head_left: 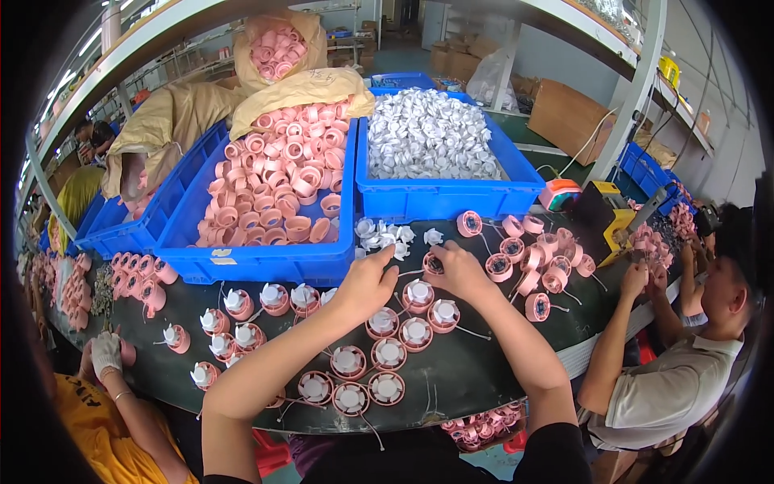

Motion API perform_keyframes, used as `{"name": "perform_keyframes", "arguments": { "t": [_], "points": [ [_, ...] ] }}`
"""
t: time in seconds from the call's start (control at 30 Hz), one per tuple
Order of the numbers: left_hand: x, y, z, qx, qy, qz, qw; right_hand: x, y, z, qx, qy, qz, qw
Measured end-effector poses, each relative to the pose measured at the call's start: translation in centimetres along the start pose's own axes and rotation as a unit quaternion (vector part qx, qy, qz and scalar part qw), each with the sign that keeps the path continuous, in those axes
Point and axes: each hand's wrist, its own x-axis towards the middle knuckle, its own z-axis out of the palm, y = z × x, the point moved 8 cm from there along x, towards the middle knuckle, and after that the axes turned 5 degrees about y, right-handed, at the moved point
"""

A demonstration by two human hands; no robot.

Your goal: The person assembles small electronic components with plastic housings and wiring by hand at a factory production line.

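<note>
My left hand is beside a small heap of white fan blades; its thumb and forefinger are apart, with the fingertips close to the nearest blade. My right hand grips a round pink housing with a dark centre. Between and below my forearms stand several pink housings with white fan blades fitted in them, some with thin wires trailing onto the dark green table. To the right of my right hand lies a cluster of pink housings without blades, dark parts showing inside some.
Ahead stand a blue bin of pink rings and a blue bin of white fan blades. A yellow-and-black machine is at the right. Co-workers sit on both sides: a person in a light shirt and a gloved hand at left.
</note>
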Motion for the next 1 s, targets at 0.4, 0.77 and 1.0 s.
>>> {"name": "perform_keyframes", "arguments": {
  "t": [0.4,0.77,1.0],
  "points": [
    [8.9,-2.8,6.9,0.248,-0.038,0.031,0.967,0.8,-1.7,-2.0,0.061,-0.232,-0.006,0.971],
    [11.7,-5.9,12.3,0.280,-0.057,-0.010,0.958,4.7,11.7,-0.9,-0.016,0.060,0.209,0.976],
    [9.0,-4.5,7.8,-0.028,0.034,-0.040,0.998,0.7,3.0,-5.3,0.290,0.141,0.008,0.947]
  ]
}}
